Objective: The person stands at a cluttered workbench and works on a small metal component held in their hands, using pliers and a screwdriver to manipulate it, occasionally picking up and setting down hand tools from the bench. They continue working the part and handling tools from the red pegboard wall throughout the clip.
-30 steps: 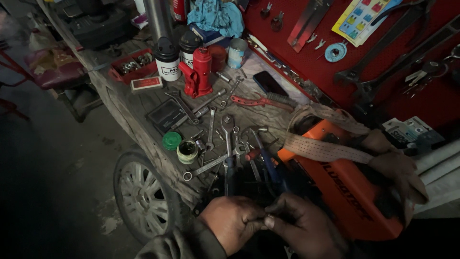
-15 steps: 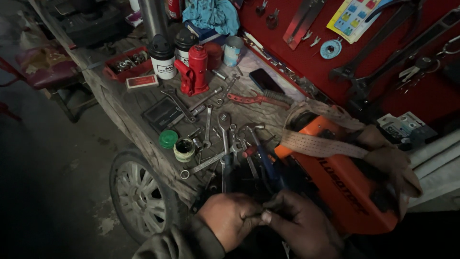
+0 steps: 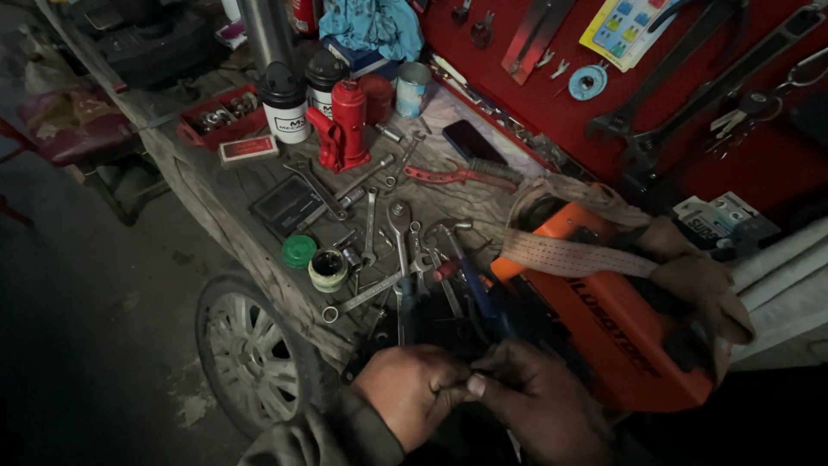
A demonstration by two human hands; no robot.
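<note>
My left hand [image 3: 412,390] and my right hand [image 3: 543,399] meet at the bottom middle of the head view, fingertips pinched together on a small dark part I cannot make out. They hover over the near edge of a worn wooden workbench [image 3: 224,200]. Just beyond my fingers lie several wrenches [image 3: 398,226] and blue-handled pliers [image 3: 470,278]. An orange machine [image 3: 614,321] with a webbing strap sits right of my right hand.
A red bottle jack [image 3: 347,122], two black-lidded jars [image 3: 285,105], a tin can [image 3: 412,88] and a red parts tray [image 3: 221,121] stand at the bench's far side. A red tool board [image 3: 690,95] holds large wrenches. A wheel [image 3: 250,355] leans below the bench edge.
My hands stay pinched together and have shifted slightly right and down in view. The camera has tilted a little, so the bench sits lower in view. Nothing on the bench has moved.
</note>
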